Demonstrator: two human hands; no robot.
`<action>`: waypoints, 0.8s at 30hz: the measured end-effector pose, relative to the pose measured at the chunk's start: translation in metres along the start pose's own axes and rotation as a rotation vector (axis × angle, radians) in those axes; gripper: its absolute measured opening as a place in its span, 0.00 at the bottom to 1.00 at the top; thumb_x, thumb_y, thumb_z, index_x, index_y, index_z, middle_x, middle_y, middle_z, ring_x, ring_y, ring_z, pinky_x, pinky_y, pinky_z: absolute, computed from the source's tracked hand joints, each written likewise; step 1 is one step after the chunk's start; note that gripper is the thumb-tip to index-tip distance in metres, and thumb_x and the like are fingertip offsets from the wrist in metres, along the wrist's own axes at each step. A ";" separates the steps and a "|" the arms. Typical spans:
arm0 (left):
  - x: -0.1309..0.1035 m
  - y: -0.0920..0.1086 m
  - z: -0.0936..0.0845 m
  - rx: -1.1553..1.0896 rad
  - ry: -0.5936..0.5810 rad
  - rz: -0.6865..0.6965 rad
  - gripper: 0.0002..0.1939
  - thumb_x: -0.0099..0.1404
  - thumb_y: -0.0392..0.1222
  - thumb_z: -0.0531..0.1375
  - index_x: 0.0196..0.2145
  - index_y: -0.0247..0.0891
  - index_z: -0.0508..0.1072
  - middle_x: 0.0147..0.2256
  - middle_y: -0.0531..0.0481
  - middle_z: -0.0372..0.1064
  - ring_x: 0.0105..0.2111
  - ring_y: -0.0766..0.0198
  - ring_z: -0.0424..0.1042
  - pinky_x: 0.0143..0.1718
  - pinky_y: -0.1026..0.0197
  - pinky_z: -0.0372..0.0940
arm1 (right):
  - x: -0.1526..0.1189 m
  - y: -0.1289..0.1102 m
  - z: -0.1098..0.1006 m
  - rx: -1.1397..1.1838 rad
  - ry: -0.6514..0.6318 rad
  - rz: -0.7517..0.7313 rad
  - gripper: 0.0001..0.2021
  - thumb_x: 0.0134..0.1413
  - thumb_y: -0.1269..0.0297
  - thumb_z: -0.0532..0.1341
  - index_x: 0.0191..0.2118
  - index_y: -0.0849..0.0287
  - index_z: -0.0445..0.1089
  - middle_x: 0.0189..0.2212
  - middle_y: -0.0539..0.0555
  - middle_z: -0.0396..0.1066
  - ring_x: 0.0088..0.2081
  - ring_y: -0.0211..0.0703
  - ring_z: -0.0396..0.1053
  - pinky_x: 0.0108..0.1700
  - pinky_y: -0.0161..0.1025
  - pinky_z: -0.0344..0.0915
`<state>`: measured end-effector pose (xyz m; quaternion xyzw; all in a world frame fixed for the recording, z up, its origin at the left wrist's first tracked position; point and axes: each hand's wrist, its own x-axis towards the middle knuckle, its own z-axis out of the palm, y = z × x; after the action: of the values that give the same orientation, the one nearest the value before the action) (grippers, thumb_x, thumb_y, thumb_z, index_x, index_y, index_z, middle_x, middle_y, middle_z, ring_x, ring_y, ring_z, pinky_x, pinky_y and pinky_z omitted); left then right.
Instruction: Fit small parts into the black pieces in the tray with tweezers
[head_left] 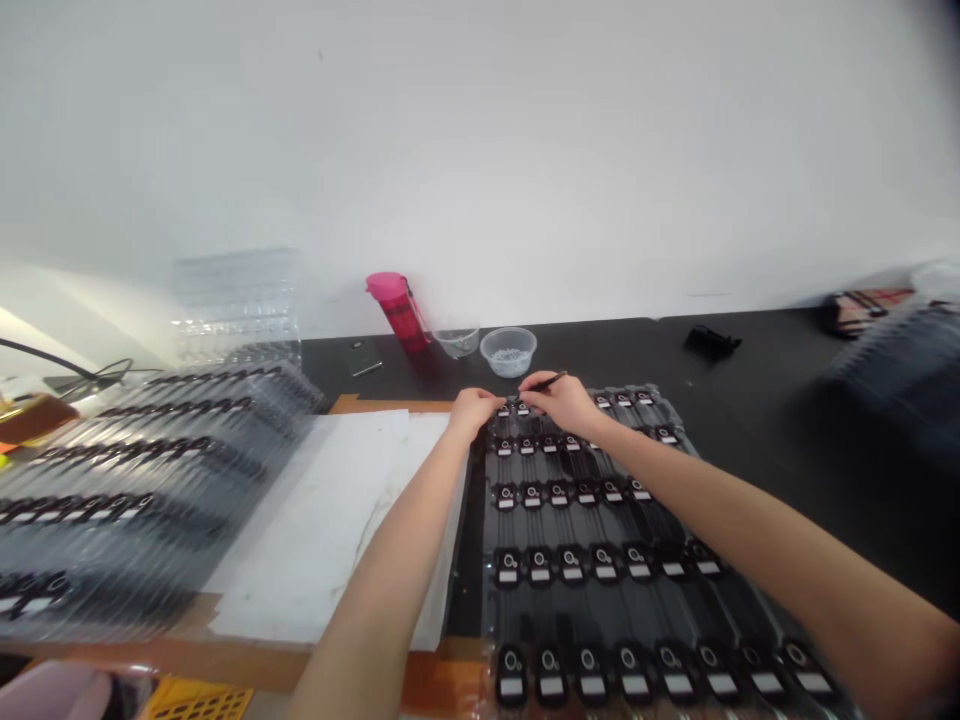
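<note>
A clear plastic tray lies before me, holding rows of small black parts, each with a ring and a white label. At its far left corner, my left hand has its fingers closed together at a black part in the back row; whatever they grip is too small to make out. Just to the right, my right hand pinches a thin dark pen-like tool, its tip hidden by the fingers. Both hands work close together over that back row.
Stacked trays of similar parts fill the left side, beside white paper sheets. Behind my hands stand a clear bowl of tiny pieces, another clear bowl and a pink bottle. More trays sit far right, past a black object.
</note>
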<state>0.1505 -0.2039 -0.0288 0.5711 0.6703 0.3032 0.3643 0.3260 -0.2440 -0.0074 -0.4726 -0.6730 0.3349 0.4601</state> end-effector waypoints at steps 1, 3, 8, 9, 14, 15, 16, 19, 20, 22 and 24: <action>0.001 -0.001 0.000 -0.003 -0.001 0.001 0.11 0.45 0.46 0.65 0.25 0.35 0.75 0.24 0.47 0.71 0.26 0.63 0.68 0.26 0.63 0.58 | 0.001 0.000 0.001 -0.018 -0.008 -0.009 0.07 0.46 0.63 0.61 0.30 0.60 0.72 0.23 0.50 0.71 0.21 0.37 0.66 0.25 0.32 0.62; 0.003 -0.003 0.001 -0.009 0.000 0.001 0.11 0.46 0.46 0.65 0.25 0.36 0.76 0.24 0.47 0.72 0.26 0.62 0.68 0.26 0.63 0.58 | 0.003 -0.002 0.003 -0.055 -0.015 -0.026 0.06 0.47 0.63 0.61 0.29 0.60 0.73 0.23 0.49 0.71 0.22 0.37 0.66 0.25 0.32 0.61; 0.006 -0.008 0.003 -0.015 0.000 0.009 0.11 0.46 0.46 0.64 0.26 0.36 0.76 0.25 0.47 0.72 0.26 0.62 0.69 0.26 0.63 0.58 | 0.004 -0.003 0.006 -0.135 -0.012 -0.050 0.05 0.48 0.64 0.62 0.31 0.59 0.74 0.25 0.50 0.73 0.25 0.38 0.68 0.30 0.32 0.62; 0.007 -0.009 0.003 -0.015 -0.001 0.012 0.11 0.46 0.46 0.64 0.26 0.36 0.76 0.25 0.47 0.72 0.26 0.62 0.69 0.26 0.63 0.58 | 0.004 -0.003 0.007 -0.147 -0.010 -0.052 0.05 0.48 0.65 0.62 0.31 0.60 0.74 0.26 0.50 0.73 0.25 0.38 0.68 0.30 0.32 0.63; 0.009 -0.012 0.004 -0.011 -0.009 0.028 0.12 0.46 0.47 0.64 0.27 0.37 0.76 0.25 0.48 0.72 0.26 0.62 0.69 0.27 0.62 0.59 | 0.005 -0.002 0.009 -0.202 -0.013 -0.055 0.05 0.50 0.66 0.62 0.32 0.61 0.74 0.26 0.50 0.73 0.26 0.38 0.69 0.32 0.32 0.63; 0.009 -0.012 0.004 -0.009 -0.009 0.031 0.11 0.46 0.47 0.64 0.27 0.37 0.76 0.25 0.48 0.72 0.27 0.62 0.70 0.28 0.62 0.59 | 0.005 -0.003 0.009 -0.213 -0.015 -0.055 0.05 0.50 0.66 0.62 0.32 0.61 0.74 0.25 0.50 0.73 0.26 0.38 0.69 0.32 0.32 0.63; 0.010 -0.013 0.004 -0.007 -0.009 0.032 0.11 0.46 0.47 0.64 0.27 0.37 0.76 0.25 0.48 0.72 0.27 0.61 0.70 0.28 0.62 0.59 | 0.005 -0.003 0.010 -0.222 -0.017 -0.055 0.05 0.50 0.66 0.63 0.32 0.61 0.74 0.25 0.50 0.73 0.26 0.38 0.69 0.32 0.32 0.62; 0.011 -0.013 0.004 0.001 -0.006 0.038 0.12 0.46 0.46 0.65 0.27 0.37 0.76 0.25 0.48 0.72 0.27 0.61 0.70 0.28 0.62 0.59 | 0.006 -0.004 0.010 -0.246 -0.015 -0.053 0.04 0.50 0.67 0.63 0.32 0.61 0.74 0.25 0.50 0.73 0.26 0.38 0.70 0.32 0.31 0.62; 0.011 -0.013 0.004 0.003 -0.004 0.039 0.11 0.46 0.46 0.65 0.27 0.37 0.76 0.25 0.48 0.72 0.27 0.61 0.70 0.27 0.62 0.59 | 0.006 -0.005 0.011 -0.251 -0.014 -0.052 0.04 0.50 0.67 0.63 0.32 0.61 0.75 0.25 0.50 0.73 0.26 0.38 0.70 0.33 0.31 0.62; 0.011 -0.013 0.004 0.007 -0.003 0.043 0.11 0.46 0.46 0.65 0.26 0.37 0.76 0.24 0.48 0.72 0.26 0.61 0.69 0.27 0.62 0.59 | 0.006 -0.005 0.011 -0.260 -0.009 -0.049 0.04 0.50 0.68 0.63 0.32 0.61 0.75 0.25 0.50 0.74 0.26 0.38 0.70 0.33 0.31 0.63; 0.011 -0.014 0.004 0.008 -0.003 0.047 0.11 0.46 0.46 0.64 0.26 0.37 0.76 0.24 0.48 0.72 0.26 0.61 0.69 0.27 0.62 0.59 | 0.006 -0.005 0.012 -0.263 -0.004 -0.043 0.04 0.50 0.68 0.63 0.32 0.61 0.75 0.25 0.50 0.74 0.26 0.38 0.70 0.32 0.31 0.63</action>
<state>0.1455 -0.1949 -0.0437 0.5887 0.6572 0.3081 0.3557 0.3123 -0.2400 -0.0055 -0.5137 -0.7219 0.2346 0.3999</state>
